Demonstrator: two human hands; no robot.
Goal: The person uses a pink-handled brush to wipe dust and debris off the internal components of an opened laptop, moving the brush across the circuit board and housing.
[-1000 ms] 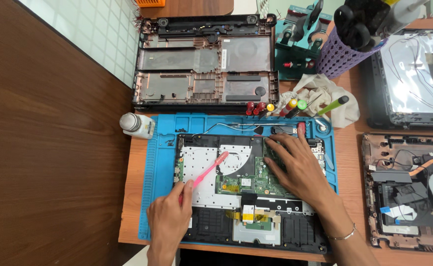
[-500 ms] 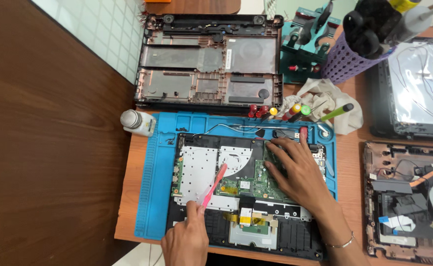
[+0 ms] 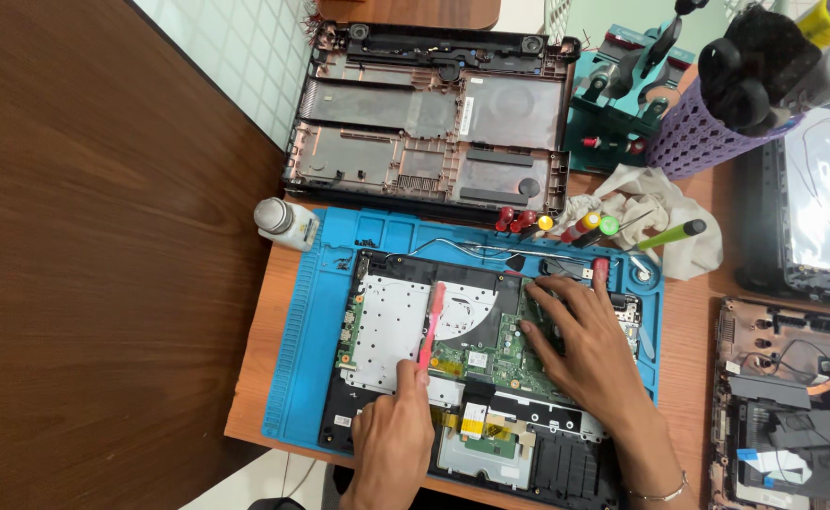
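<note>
Left hand (image 3: pixel 391 444): bare, no ring or sleeve visible; right hand (image 3: pixel 590 345): bare, forearm uncovered; thin silver bracelet (image 3: pixel 658 493) encircles the right wrist; nails short, unpainted.

A light wooden worktop (image 3: pixel 256 378) is carrying a blue mat (image 3: pixel 313 312), a black laptop base shell (image 3: pixel 434 118) behind it, a small white bottle (image 3: pixel 284 223) at the mat's corner, a crumpled cloth (image 3: pixel 656 203), a purple holder (image 3: pixel 703 142) and another opened laptop (image 3: pixel 793 397) at the right.
</note>
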